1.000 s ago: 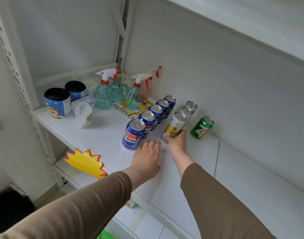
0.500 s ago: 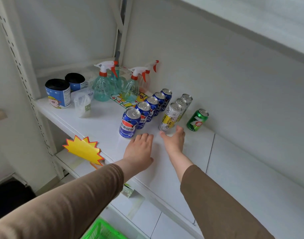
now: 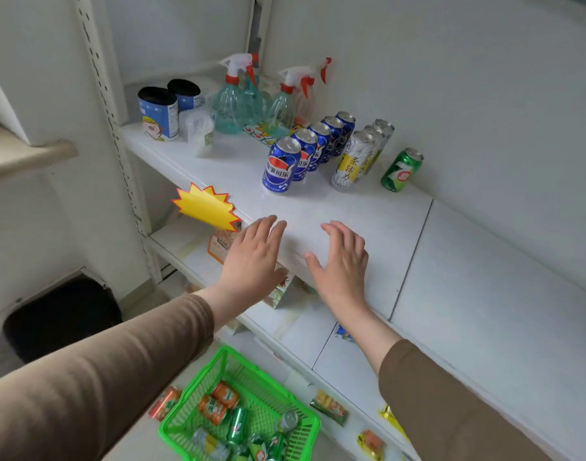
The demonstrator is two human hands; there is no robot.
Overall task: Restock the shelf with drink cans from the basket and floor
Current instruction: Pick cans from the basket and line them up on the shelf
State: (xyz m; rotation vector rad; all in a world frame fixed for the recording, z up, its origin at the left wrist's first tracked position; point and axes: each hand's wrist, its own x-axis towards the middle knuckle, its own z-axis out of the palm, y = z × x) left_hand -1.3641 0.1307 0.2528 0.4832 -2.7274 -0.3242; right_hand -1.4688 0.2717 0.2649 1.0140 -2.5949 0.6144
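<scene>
Right now the left hand (image 3: 255, 261) and right hand (image 3: 343, 264) hover flat and empty over the shelf (image 3: 468, 261) edge, well apart from the blue cans (image 3: 281, 166) standing farther back. Below, the green basket (image 3: 198, 394) holds loose orange and green cans (image 3: 218, 405)

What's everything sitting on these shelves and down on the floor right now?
blue cans: four, blue, in a row on the shelf.
white-and-yellow cans: three, in a row right of the blue ones.
green can: one, alone at the right.
spray bottles: at least three, clear teal and pink with red-white triggers, at the back.
black rolls: two, blue labels, back left.
starburst tag: one, yellow, on the shelf's front edge.
basket: one, green, on the floor, holding orange and green cans.
snack packets: several, on the lowest shelf.
left hand, right hand: empty, open, over the shelf's front edge.
</scene>
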